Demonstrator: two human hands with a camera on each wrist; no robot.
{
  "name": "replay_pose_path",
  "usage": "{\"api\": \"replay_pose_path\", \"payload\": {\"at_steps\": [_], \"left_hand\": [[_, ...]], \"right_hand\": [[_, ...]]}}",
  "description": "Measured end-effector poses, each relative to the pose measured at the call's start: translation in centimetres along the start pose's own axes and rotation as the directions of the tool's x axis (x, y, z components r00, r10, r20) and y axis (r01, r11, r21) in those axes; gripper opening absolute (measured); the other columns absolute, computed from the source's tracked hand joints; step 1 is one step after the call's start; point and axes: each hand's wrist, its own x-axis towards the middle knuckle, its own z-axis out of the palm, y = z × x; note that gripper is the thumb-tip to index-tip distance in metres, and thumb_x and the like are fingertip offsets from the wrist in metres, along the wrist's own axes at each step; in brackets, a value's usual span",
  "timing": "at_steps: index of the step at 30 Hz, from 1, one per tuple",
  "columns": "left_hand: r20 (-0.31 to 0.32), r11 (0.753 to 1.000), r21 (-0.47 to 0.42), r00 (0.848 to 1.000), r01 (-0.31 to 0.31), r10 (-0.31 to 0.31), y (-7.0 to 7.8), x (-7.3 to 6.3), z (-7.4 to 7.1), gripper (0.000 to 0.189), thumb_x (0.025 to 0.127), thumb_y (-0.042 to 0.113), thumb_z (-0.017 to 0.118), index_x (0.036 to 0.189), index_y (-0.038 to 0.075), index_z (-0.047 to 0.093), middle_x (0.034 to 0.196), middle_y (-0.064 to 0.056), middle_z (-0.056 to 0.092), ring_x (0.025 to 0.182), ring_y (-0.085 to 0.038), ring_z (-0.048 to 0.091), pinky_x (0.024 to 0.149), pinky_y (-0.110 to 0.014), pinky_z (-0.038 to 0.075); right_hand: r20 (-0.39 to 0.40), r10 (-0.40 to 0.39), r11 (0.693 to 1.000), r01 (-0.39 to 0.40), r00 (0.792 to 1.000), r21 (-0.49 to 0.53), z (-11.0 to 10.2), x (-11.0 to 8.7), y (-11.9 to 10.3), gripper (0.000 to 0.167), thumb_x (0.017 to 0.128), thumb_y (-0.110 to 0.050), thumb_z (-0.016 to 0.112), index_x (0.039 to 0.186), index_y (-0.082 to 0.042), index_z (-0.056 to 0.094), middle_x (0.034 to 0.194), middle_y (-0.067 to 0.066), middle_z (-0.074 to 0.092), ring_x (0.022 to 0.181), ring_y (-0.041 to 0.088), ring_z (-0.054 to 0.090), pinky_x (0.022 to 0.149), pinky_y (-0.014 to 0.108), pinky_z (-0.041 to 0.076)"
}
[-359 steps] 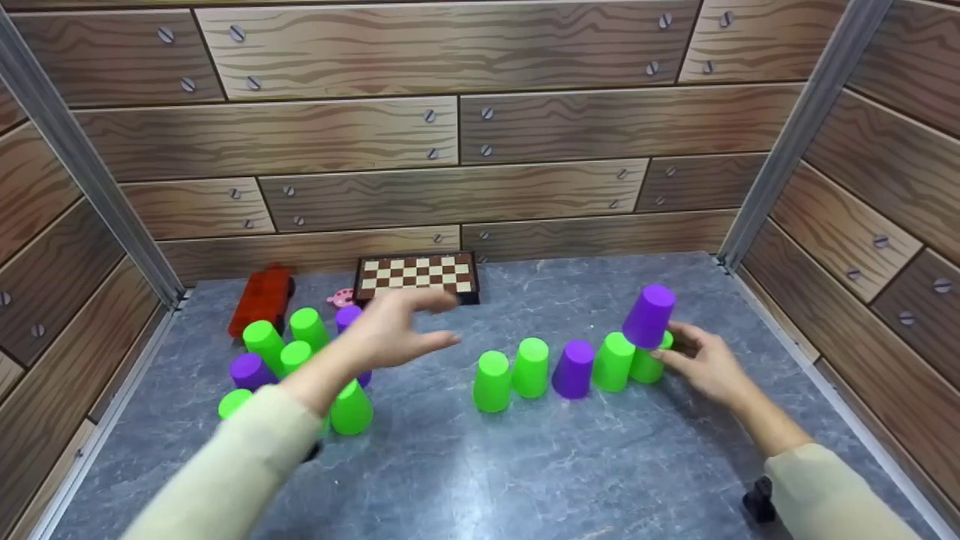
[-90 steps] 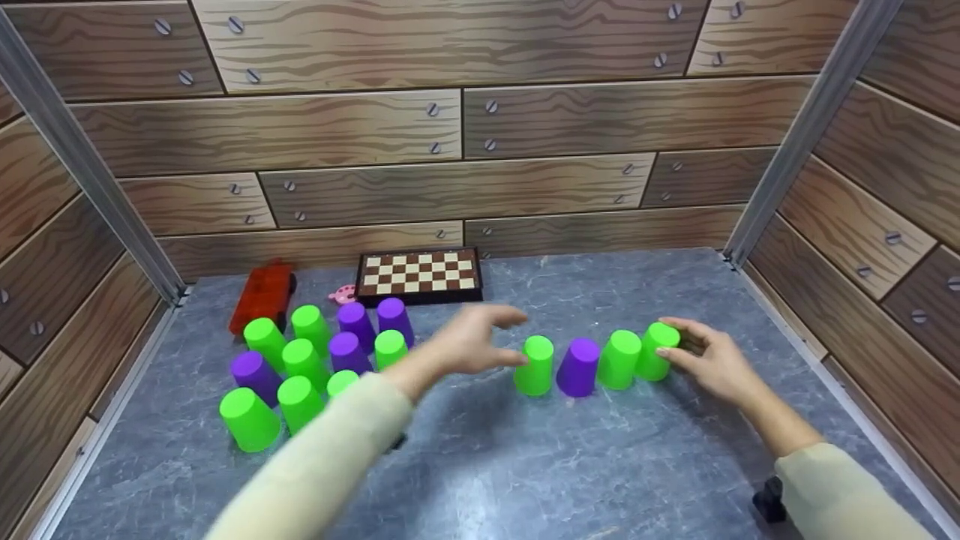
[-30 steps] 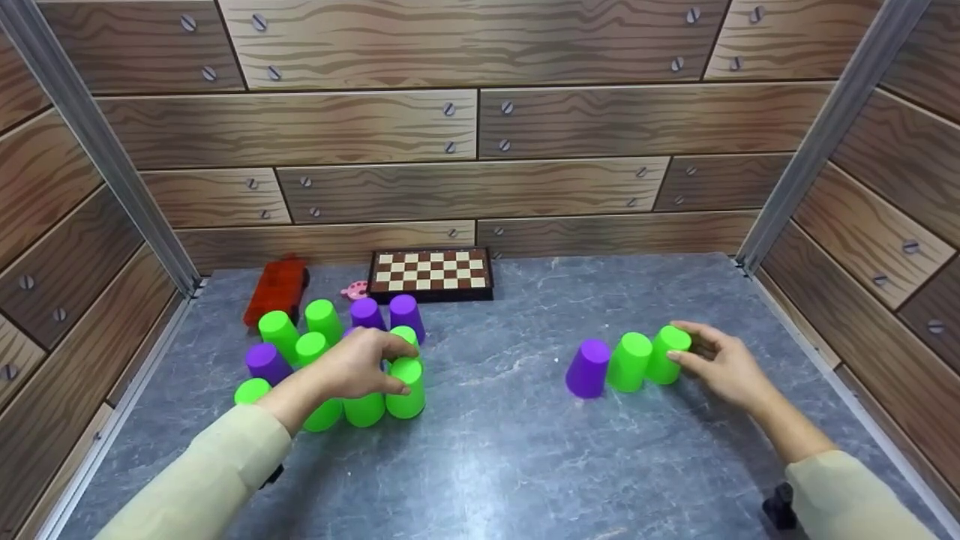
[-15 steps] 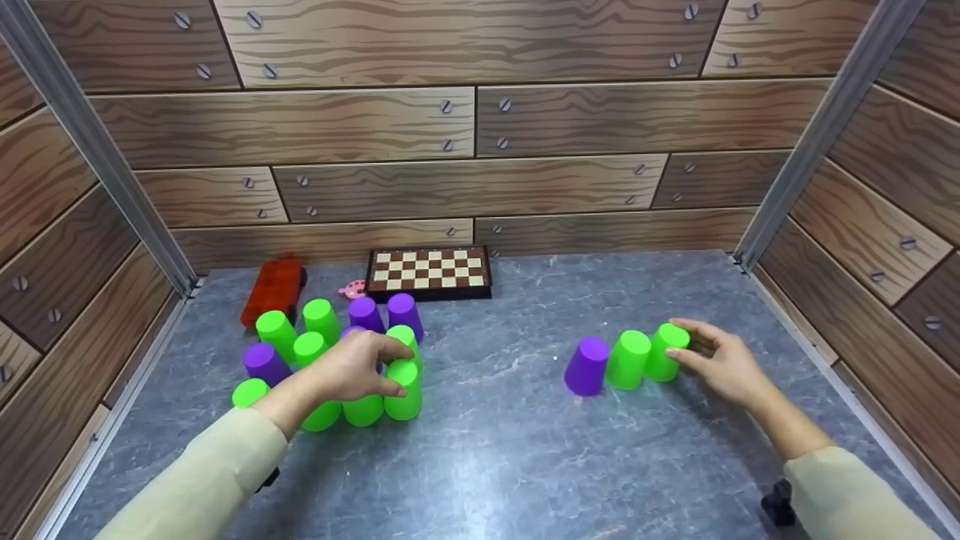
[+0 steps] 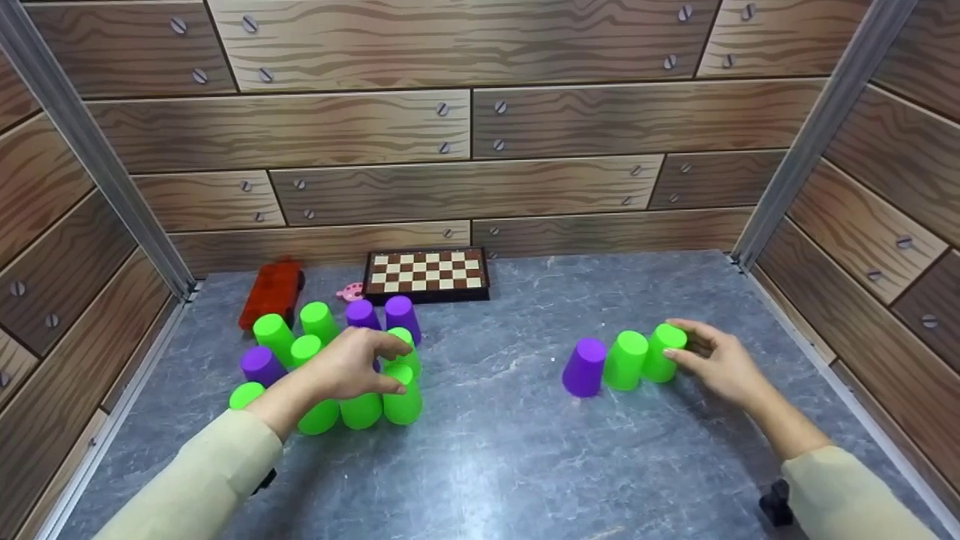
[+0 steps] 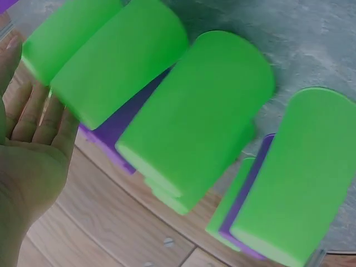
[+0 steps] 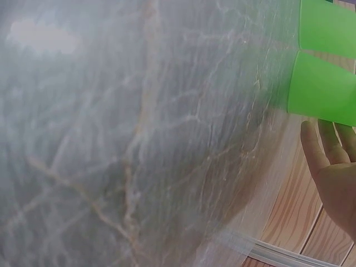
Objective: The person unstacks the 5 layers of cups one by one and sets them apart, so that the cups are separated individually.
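Observation:
Several upside-down green and purple cups stand in a cluster at the left of the grey table. My left hand (image 5: 352, 365) is at this cluster, its thumb beside the top of a front green cup (image 5: 403, 401) and its index finger spread away behind it. The left wrist view shows the palm of that hand close to several green cups. On the right, a purple cup (image 5: 584, 369) and a green cup (image 5: 625, 361) stand beside another green cup (image 5: 661, 361). My right hand (image 5: 716, 365) holds that last cup near its top, thumb in front, index finger behind.
Behind the left cluster lie a checkered game board (image 5: 427, 272), a small pink object (image 5: 351, 292) and a red toy vehicle (image 5: 270, 295). Wood-patterned walls (image 5: 375, 135) enclose the grey table (image 5: 495, 465) at the back and sides.
The purple cup on top at right and two green cups from the right row are gone from there; the left cluster has grown. My left hand moved left, then lifted slightly from the front green cup.

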Motion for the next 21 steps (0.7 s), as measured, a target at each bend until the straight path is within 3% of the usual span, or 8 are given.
{"api": "replay_pose_path", "payload": {"at_steps": [4,9,16,21], "left_hand": [[-0.04,0.999,-0.037,0.999,-0.022,0.021,2.3,1.3,-0.3,0.055,0.086,0.023,0.091,0.134,0.005,0.072,0.131,-0.01,0.073,0.122,-0.033,0.068,0.105,-0.053,0.055],[-0.082,0.992,-0.098,0.994,-0.077,0.069,6.2,4.8,0.9,0.061,0.087,0.028,0.089,0.14,0.006,0.068,0.139,-0.01,0.069,0.127,-0.028,0.065,0.11,-0.046,0.052],[-0.064,0.98,-0.192,0.997,-0.055,0.044,11.0,10.8,5.9,0.069,0.087,0.033,0.089,0.146,0.012,0.063,0.144,-0.003,0.066,0.132,-0.022,0.061,0.112,-0.04,0.049],[-0.062,0.97,-0.244,0.998,-0.016,0.001,12.4,14.0,10.3,0.07,0.085,0.033,0.091,0.147,0.014,0.063,0.145,-0.002,0.065,0.133,-0.022,0.06,0.112,-0.043,0.049]], "right_hand": [[-0.008,-0.002,1.0,0.002,1.0,0.0,-0.2,-0.1,0.0,0.055,0.1,-0.014,0.077,0.147,0.006,0.057,0.139,0.028,0.064,0.113,-0.006,0.062,0.092,0.012,0.053],[-0.024,0.003,1.0,-0.003,1.0,0.002,-0.4,-0.2,0.0,0.054,0.099,-0.012,0.077,0.146,0.006,0.058,0.137,0.029,0.064,0.11,-0.005,0.063,0.089,0.014,0.055],[-0.032,0.014,1.0,-0.014,0.999,-0.003,-0.2,-0.3,0.1,0.054,0.098,-0.008,0.077,0.146,0.007,0.057,0.137,0.029,0.065,0.112,-0.001,0.064,0.091,0.013,0.053],[-0.025,0.016,1.0,-0.016,1.0,0.004,0.1,0.0,0.2,0.054,0.098,-0.007,0.077,0.147,0.006,0.057,0.137,0.027,0.065,0.115,0.007,0.065,0.09,0.014,0.054]]}}
